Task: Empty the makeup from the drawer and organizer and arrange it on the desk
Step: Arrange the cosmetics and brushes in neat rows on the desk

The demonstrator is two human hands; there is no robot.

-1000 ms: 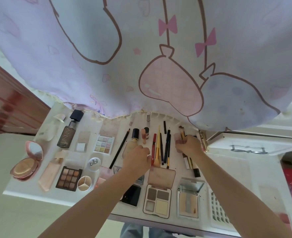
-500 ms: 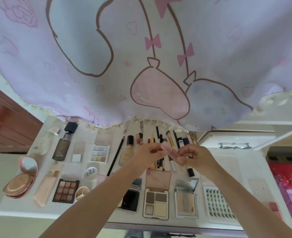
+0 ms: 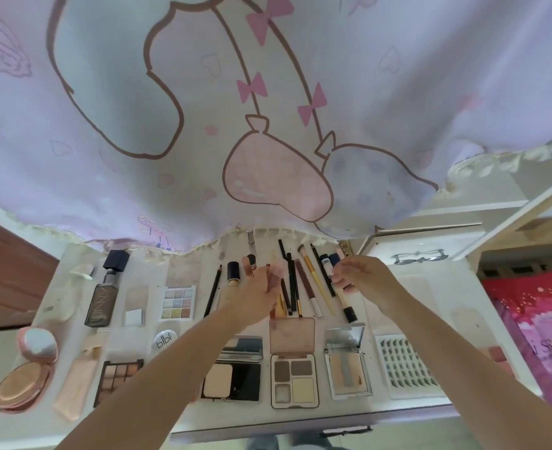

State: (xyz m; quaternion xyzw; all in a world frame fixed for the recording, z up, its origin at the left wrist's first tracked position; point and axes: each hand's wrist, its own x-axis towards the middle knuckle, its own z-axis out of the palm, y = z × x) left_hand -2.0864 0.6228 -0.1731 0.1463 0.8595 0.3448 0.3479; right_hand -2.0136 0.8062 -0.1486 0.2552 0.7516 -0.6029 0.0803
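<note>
My left hand (image 3: 261,289) pinches a small pink tube (image 3: 279,268) above the row of pencils and brushes (image 3: 303,284) at the back of the white desk (image 3: 430,287). A hand's width to the right, my right hand (image 3: 363,279) hovers with thumb and fingertips pinched on a small pale piece, seemingly the tube's cap. Open palettes (image 3: 294,380), a black compact (image 3: 232,378) and a silver-lidded powder (image 3: 349,375) lie along the front edge. A dark foundation bottle (image 3: 104,293) and a pastel palette (image 3: 177,303) lie at the left.
A pink cartoon-print curtain (image 3: 268,125) hangs over the desk's back edge. A white drawer unit with a bow handle (image 3: 420,256) stands at the back right. A lash tray (image 3: 404,365) lies front right, a round pink compact (image 3: 21,384) front left. Red bedding (image 3: 534,319) lies to the right.
My right hand lifted the pink tube from the brush row, both hands met on it, then pulled apart. The tube now stays in my left hand.
</note>
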